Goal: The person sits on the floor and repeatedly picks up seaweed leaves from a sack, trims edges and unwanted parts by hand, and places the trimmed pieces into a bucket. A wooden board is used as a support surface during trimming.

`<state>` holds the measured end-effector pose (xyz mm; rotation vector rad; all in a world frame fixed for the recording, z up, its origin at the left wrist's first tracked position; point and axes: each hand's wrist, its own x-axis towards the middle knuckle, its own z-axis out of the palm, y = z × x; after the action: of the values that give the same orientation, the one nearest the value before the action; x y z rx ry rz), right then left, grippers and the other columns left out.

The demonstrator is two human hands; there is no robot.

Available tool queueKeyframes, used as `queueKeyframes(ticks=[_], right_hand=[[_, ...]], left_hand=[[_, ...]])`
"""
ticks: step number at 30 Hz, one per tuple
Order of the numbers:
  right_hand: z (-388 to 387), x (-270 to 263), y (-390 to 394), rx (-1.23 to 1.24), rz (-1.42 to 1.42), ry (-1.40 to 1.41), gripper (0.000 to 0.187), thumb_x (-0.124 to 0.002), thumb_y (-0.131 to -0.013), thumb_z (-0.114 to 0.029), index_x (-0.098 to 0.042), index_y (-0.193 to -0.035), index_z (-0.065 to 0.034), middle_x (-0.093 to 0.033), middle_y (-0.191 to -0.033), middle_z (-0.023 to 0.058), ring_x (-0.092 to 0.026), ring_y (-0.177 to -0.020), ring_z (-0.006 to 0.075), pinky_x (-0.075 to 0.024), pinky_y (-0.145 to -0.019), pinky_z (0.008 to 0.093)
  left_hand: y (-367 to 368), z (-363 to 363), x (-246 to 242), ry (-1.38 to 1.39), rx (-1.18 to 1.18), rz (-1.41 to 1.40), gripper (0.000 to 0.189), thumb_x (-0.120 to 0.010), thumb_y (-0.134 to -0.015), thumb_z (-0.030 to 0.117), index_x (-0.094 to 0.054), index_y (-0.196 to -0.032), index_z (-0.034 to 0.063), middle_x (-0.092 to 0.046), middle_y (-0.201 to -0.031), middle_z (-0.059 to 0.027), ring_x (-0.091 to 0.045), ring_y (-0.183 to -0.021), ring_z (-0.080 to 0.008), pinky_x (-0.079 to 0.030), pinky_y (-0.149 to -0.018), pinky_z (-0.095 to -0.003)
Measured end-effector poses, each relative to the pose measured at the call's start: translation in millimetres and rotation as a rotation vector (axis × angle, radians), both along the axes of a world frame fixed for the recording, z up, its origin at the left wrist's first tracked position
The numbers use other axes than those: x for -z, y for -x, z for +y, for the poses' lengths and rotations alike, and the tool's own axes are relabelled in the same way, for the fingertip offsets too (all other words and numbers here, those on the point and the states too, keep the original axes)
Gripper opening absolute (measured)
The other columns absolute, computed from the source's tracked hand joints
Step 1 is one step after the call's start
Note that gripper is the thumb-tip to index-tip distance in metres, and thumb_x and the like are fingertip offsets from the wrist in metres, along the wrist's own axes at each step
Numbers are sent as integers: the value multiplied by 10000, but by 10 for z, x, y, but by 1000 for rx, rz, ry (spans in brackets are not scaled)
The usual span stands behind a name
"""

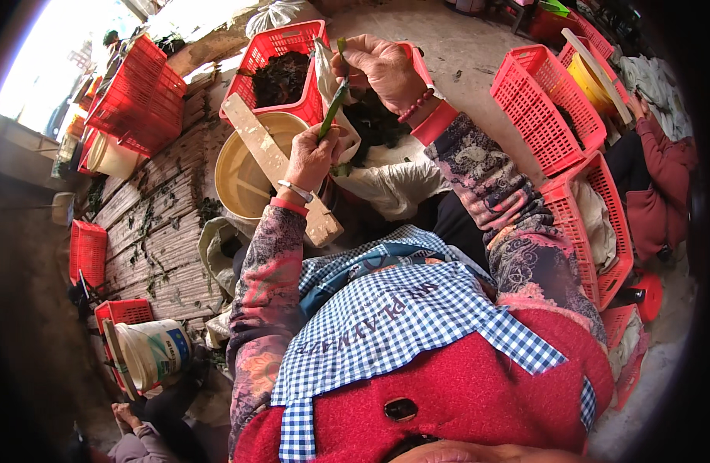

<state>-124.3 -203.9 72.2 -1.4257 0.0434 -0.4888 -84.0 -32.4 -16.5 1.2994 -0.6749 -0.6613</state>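
A narrow green leaf-like strip [333, 108] is stretched between my two hands above a pale sack. My left hand [312, 155] pinches its lower end, over the edge of a narrow wooden board [268, 153]. Higher up, my right hand [384, 69] holds the upper part between thumb and fingers. The board lies across a round tan tub [232, 173]. Dark leafy material [375, 124] lies on the pale sack [398, 182] under my right wrist. Beyond the tub, a red plastic crate [315, 110] holds more dark, wet-looking leafy material [282, 78].
Stacked red crates [138, 95] stand at the far left by a slatted wooden surface [158, 231] strewn with green scraps. More red crates [546, 104] line the right, near a seated person [659, 185]. Another person's hands [126, 415] show at lower left beside a white bucket [149, 353].
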Motion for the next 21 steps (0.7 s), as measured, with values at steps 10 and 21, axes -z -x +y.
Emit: queueKeyframes(ticks=[10, 21], right_hand=[[-139, 547, 62, -11, 75, -103, 140, -493, -937, -89, -582, -976, 11, -648, -827, 60, -639, -724, 131, -572, -620, 294], [364, 754, 410, -104, 173, -210, 111, -504, -928, -73, -574, -958, 8, -643, -795, 49, -629, -678, 112, -541, -612, 260]], left_hand=[[143, 133, 375, -184, -60, 49, 204, -543, -936, 179, -629, -861, 11, -545, -652, 21, -472, -546, -56, -379, -505, -205], [439, 378, 534, 117, 221, 757, 252, -499, -923, 192, -605, -1082, 29, -615, -1138, -103, -607, -1006, -224, -493, -823, -361]])
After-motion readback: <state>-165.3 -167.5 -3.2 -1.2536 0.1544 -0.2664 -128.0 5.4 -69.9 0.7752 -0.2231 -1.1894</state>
